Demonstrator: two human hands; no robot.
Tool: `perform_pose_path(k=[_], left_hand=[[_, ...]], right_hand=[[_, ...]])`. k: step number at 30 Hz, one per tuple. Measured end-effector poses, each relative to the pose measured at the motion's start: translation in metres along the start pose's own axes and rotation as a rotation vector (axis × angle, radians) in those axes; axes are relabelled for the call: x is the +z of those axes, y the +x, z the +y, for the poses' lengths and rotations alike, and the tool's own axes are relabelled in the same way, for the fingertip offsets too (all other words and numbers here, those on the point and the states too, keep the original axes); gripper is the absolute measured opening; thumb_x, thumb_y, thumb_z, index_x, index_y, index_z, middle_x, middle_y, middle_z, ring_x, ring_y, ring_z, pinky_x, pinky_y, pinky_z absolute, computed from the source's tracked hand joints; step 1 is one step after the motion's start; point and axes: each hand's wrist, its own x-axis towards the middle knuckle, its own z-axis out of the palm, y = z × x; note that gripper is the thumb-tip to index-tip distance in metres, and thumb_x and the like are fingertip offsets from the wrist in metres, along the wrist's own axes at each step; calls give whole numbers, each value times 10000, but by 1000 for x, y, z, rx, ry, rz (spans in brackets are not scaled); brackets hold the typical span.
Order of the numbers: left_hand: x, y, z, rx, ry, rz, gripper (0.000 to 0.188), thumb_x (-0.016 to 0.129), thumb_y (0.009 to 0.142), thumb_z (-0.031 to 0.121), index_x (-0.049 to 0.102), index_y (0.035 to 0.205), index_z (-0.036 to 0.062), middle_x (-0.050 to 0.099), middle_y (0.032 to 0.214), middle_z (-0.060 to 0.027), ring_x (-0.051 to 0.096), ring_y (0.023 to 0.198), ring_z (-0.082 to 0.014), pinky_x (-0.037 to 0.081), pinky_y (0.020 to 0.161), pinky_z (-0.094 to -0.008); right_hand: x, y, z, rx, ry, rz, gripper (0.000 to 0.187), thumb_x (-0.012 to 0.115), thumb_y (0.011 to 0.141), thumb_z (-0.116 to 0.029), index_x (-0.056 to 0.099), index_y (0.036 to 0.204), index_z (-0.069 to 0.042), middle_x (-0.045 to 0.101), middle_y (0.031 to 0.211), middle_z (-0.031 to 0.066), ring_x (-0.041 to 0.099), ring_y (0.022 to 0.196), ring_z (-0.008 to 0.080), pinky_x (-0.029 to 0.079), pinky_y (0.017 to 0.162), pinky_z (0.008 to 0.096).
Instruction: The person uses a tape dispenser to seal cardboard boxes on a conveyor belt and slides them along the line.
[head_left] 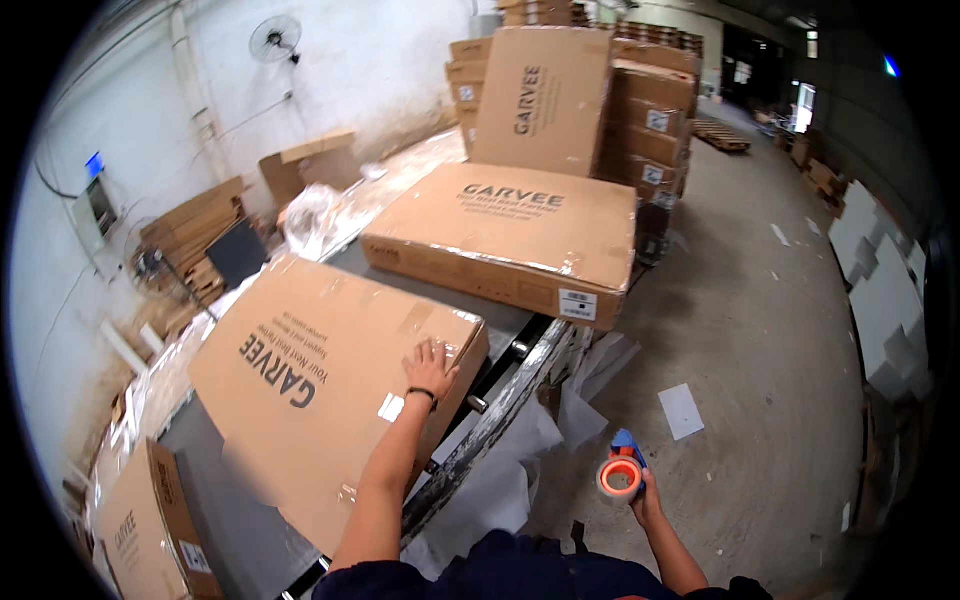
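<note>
A large flat cardboard box (350, 385) lies at an angle on the conveyor in front of me. My left hand (430, 369) rests on its top near the right edge, fingers spread and holding nothing. Off to the right, over the floor, my right hand (648, 500) grips a tape dispenser (622, 472) with a blue and orange body and a roll of clear tape on it. Just beyond the near box, a second flat cardboard box (510, 225) lies on the conveyor, a white label on its near corner.
The conveyor (215, 490) has a metal side rail (490, 430) with plastic film hanging off it. Another box (150, 530) stands at lower left. Stacked boxes (645, 120) rise at the back. A white sheet (681, 412) lies on the floor; white panels (880, 290) lean at right.
</note>
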Motion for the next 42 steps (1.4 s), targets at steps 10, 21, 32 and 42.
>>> perform_pose_path(k=[10, 21, 32, 42], left_hand=[[10, 32, -11, 107, -70, 17, 597, 417, 876, 466, 337, 1380, 159, 230, 1463, -150, 192, 1352, -334, 117, 1039, -620], [7, 45, -13, -222, -85, 195, 481, 491, 865, 310, 433, 1318, 160, 321, 1411, -148, 223, 1319, -401, 101, 1005, -676], [8, 65, -1, -413, -106, 191, 477, 487, 863, 286, 439, 1322, 164, 353, 1401, -124, 292, 1306, -337, 125, 1030, -636], [0, 86, -4, -501, -45, 246, 447, 488, 865, 270, 463, 1291, 135, 381, 1375, -125, 317, 1292, -321, 138, 1039, -620]], right_hand=[[79, 210, -40, 12, 119, -116, 544, 487, 875, -466, 472, 1219, -45, 554, 1177, 56, 539, 1076, 170, 440, 926, 333], [184, 442, -177, -394, 335, -189, 450, 494, 895, -437, 508, 1143, -62, 569, 1103, 47, 528, 1035, 152, 416, 916, 348], [338, 484, -63, 326, -952, -1347, 565, 618, 825, -268, 450, 1315, -42, 517, 1258, 124, 482, 1131, 185, 350, 992, 315], [273, 384, -87, 220, -949, -1014, 584, 638, 792, -249, 447, 1325, -109, 551, 1202, 182, 546, 1075, 261, 396, 929, 336]])
